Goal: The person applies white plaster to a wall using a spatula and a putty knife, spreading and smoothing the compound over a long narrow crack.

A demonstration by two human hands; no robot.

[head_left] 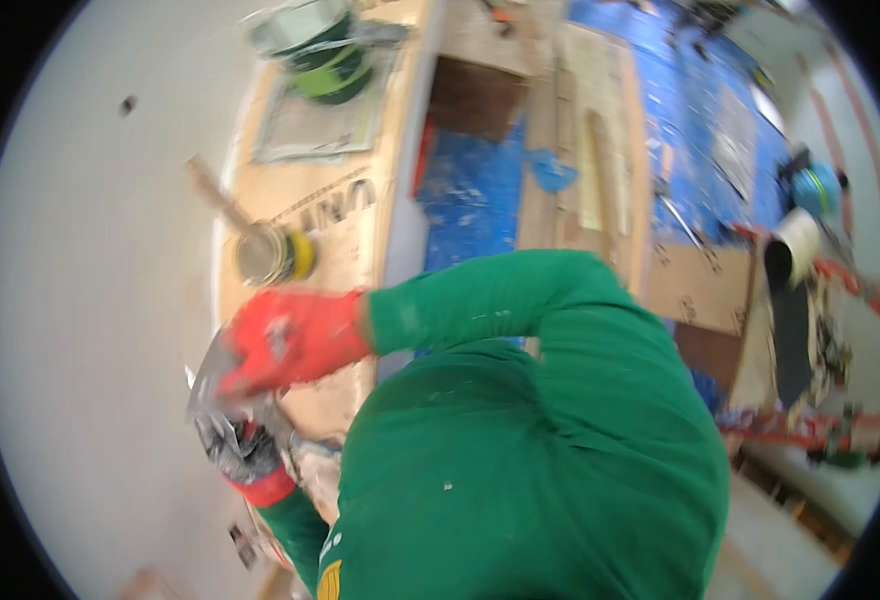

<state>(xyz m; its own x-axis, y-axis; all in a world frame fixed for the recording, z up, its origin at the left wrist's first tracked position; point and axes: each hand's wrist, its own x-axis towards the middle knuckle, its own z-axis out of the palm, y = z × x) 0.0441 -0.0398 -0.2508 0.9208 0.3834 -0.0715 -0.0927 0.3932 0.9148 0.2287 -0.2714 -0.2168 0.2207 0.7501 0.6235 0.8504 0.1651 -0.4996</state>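
so closest up is a bright green long-sleeved top [530, 470] with a small yellow-and-white emblem, cut off by the lower edge. Past that, the right hand [285, 340] in a red rubbery glove has its fingers bent by a flat grey smeared, blade-like tool [205, 385], and the left hand [245, 455], grey-coated glove with a red cuff, is just below it. Tool's basically between the two (motion blur is rough here, so I can't tell if either one is actually pinching it). Just beyond the right glove is a round yellow-sided tin [301, 256] with a pale wooden handle [215, 192] sticking out, then big dark block lettering on the pale wooden board [305, 190], and farthest off, stacked green plastic buckets [332, 75]
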